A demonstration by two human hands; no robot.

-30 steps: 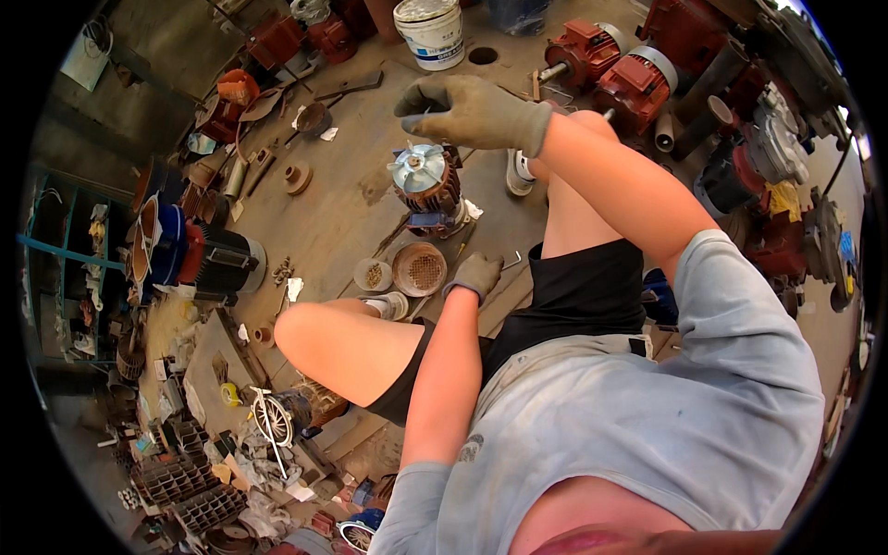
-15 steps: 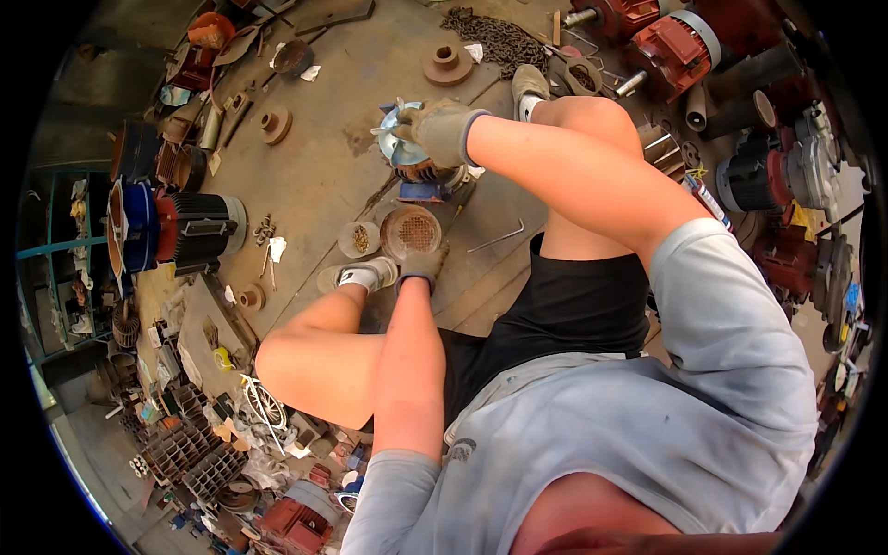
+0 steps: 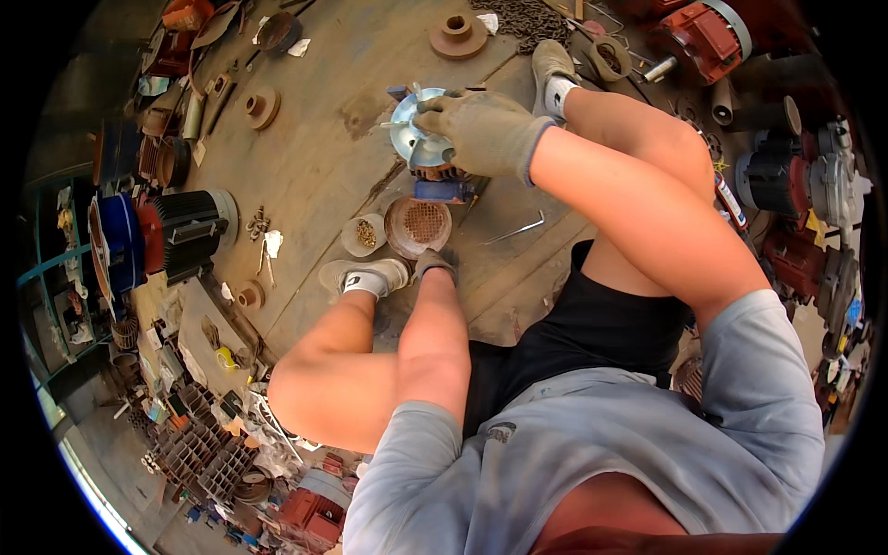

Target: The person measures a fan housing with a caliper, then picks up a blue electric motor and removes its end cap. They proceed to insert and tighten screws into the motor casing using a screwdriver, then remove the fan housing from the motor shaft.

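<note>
A small electric motor stands on the metal floor, with a silvery-blue bladed fan [image 3: 407, 135] on top and a blue box [image 3: 441, 191] at its near side. My right hand [image 3: 486, 129], in a grey-brown work glove, has its fingers curled over the fan's right side and blades. The motor's body is mostly hidden under fan and glove. Nearer to me lies a round rusty fan cover [image 3: 392, 228] with a grille. My left hand [image 3: 435, 262], also gloved, is closed at its near rim, the fingertips partly hidden. Beside the cover sits a shallow dish [image 3: 350, 237] of small brass-coloured parts.
My shoe [image 3: 338, 275] is close to the dish. A bent metal rod [image 3: 518, 228] lies right of the cover. Flanged rusty hubs [image 3: 458, 39] and a chain [image 3: 536, 23] are farther off. Larger motors stand left [image 3: 190, 231] and right [image 3: 708, 39].
The view has shifted. My right hand has moved farther over the fan, which now faces up more openly. My left hand stays at the cover's near rim.
</note>
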